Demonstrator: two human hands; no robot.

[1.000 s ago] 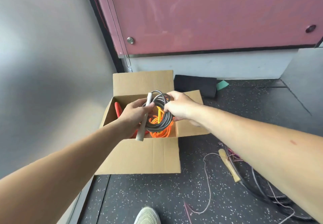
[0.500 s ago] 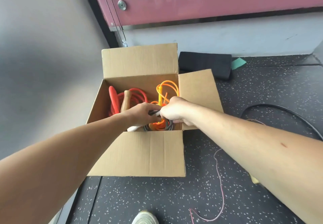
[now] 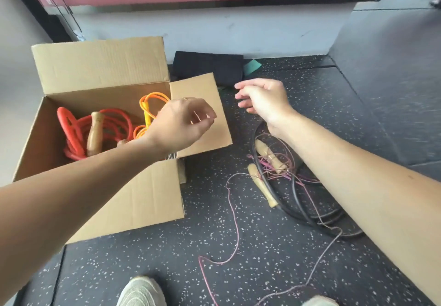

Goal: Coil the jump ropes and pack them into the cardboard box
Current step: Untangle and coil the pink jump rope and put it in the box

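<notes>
Grey rope (image 3: 172, 156) just dropped in box (image 3: 133, 200). My left hand (image 3: 181, 124) and right hand (image 3: 265, 98) are off it, fingers loosely curled, empty. Black rope (image 3: 296, 200) and pink rope (image 3: 235, 222) lie tangled on floor (image 3: 143, 246), probably next.

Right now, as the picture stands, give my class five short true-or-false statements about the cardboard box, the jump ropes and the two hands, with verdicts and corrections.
1. The coiled red jump rope lies inside the brown cardboard box. True.
2. The right hand grips a wooden handle. False: it holds nothing and is above the dark speckled floor.
3. A thick black rope and a thin pink cord lie on the floor outside the box. True.
4. The left hand holds a coil of rope. False: it is empty, over the box's right flap.
5. The box's top flaps are folded shut. False: they stand open.
</notes>
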